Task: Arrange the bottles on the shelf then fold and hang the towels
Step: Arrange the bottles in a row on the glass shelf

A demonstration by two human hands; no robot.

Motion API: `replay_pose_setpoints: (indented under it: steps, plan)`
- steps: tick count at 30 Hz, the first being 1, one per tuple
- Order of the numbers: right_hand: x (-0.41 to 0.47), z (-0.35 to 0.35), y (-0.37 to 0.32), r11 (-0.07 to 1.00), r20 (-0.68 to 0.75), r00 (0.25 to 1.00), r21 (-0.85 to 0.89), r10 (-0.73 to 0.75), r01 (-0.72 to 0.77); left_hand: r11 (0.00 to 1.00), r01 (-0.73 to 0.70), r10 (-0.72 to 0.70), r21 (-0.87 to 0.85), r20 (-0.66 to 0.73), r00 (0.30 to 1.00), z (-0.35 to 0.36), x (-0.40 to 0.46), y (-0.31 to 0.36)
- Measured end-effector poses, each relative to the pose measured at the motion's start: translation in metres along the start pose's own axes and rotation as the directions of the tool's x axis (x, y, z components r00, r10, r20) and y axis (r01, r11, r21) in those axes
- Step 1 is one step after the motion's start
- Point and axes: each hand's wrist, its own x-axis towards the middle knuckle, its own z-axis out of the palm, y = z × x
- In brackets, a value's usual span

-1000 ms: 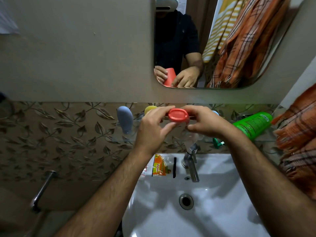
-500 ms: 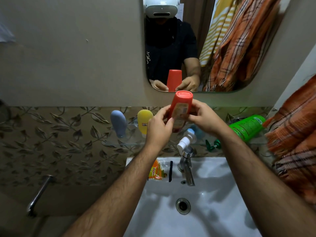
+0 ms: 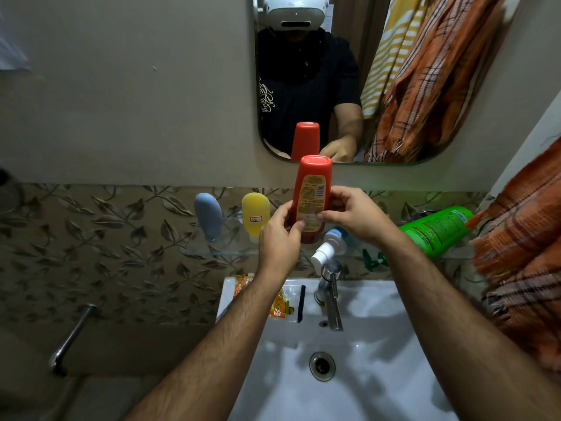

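A red bottle (image 3: 312, 189) stands upright on its cap over the glass shelf (image 3: 230, 252), its label towards me. My left hand (image 3: 280, 238) grips its lower left side and my right hand (image 3: 353, 217) pinches its right side. On the shelf to the left stand a blue bottle (image 3: 209, 217) and a yellow bottle (image 3: 255, 215). A white-capped pump bottle (image 3: 329, 246) lies behind my right hand, and a green bottle (image 3: 437, 230) lies on its side at the right. An orange checked towel (image 3: 525, 238) hangs at the right edge.
A white sink (image 3: 349, 360) with a chrome tap (image 3: 329, 294) lies below the shelf, with orange sachets (image 3: 279, 303) on its rim. A mirror (image 3: 425, 86) above reflects more towels. A metal bar (image 3: 73, 335) juts from the tiled wall at lower left.
The red bottle went from lying end-on towards me to upright. Both hands shifted lower on it and it moved down towards the shelf.
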Motion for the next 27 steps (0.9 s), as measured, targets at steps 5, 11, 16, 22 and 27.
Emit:
replay_pose_setpoints:
  steps: [5, 11, 16, 22, 27]
  plan:
    - [0.000, 0.001, 0.001, 1.000, -0.003, 1.000, -0.020, -0.004, 0.004, 1.000, 0.000, 0.000, 0.011, -0.007, 1.000, -0.002, -0.002, -0.002]
    - [-0.001, 0.001, 0.000, 1.000, -0.003, 1.000, -0.027, -0.010, 0.010, 1.000, 0.002, -0.002, 0.010, -0.002, 1.000, -0.001, -0.005, -0.002]
    - [-0.003, 0.001, -0.001, 0.998, -0.011, 1.000, -0.068, -0.017, 0.016, 1.000, 0.005, -0.004, 0.026, -0.069, 0.998, 0.000, -0.017, -0.006]
    - [-0.013, -0.015, 0.003, 0.953, -0.125, 0.990, -0.300, -0.069, 0.028, 0.986, -0.082, 0.099, 0.146, -0.106, 0.989, -0.002, -0.047, -0.009]
    - [-0.022, -0.028, 0.006, 0.864, -0.124, 0.990, -0.503, -0.074, 0.002, 0.944, -0.118, 0.096, 0.310, 0.084, 0.992, 0.009, -0.057, -0.011]
